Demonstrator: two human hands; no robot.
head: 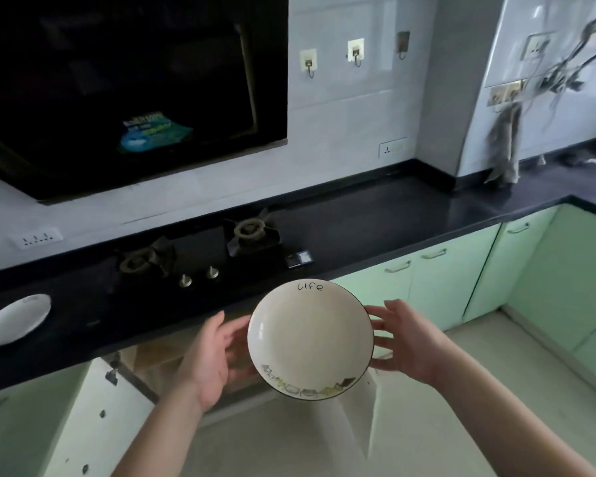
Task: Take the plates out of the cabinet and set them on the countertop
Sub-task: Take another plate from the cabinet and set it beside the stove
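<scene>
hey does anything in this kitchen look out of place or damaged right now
Nothing looks spilled or broken. The plate held between the left hand and right hand appears intact, as does the white plate on the countertop. The one oddity is a tangle of loose cables dangling around the wall sockets at upper right.

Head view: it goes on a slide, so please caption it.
Both hands, left and right, hold a cream plate before the black countertop, where a white plate already sits.
</scene>
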